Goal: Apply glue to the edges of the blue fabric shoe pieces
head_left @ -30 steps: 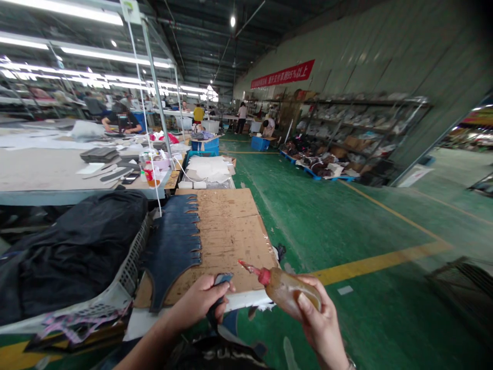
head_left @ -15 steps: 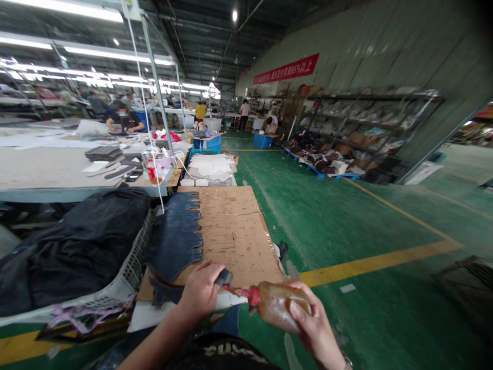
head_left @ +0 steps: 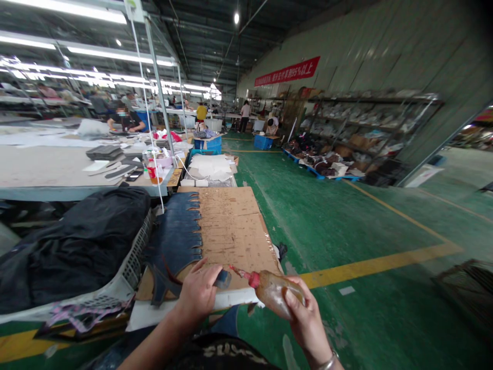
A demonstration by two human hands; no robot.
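My right hand (head_left: 308,316) is wrapped round a translucent, amber-stained squeeze bottle (head_left: 275,293) with a red cap and a narrow, crusted nozzle. The bottle lies tilted, its nozzle pointing left and slightly up. Pinched in my left hand (head_left: 197,292) is a dark blue leather-like piece (head_left: 222,279), its end sticking out past the fingers close to the nozzle tip. Whether they touch I cannot tell. Beyond my left hand, overlapping dark blue pieces (head_left: 177,223) with notched right edges lie in a row on a stained cardboard sheet (head_left: 234,221).
At left, a white plastic basket (head_left: 134,257) holds black fabric (head_left: 73,246). Behind it stands a long worktable (head_left: 46,164) with stacked pieces and a red-labelled bottle (head_left: 153,171). A white cord (head_left: 148,123) hangs beside a metal post. Green floor (head_left: 346,216) extends rightward; people work farther back.
The bottle has shifted slightly left, and its nozzle has risen to point up and left. My left hand still grips the blue piece, whose end now lies flatter.
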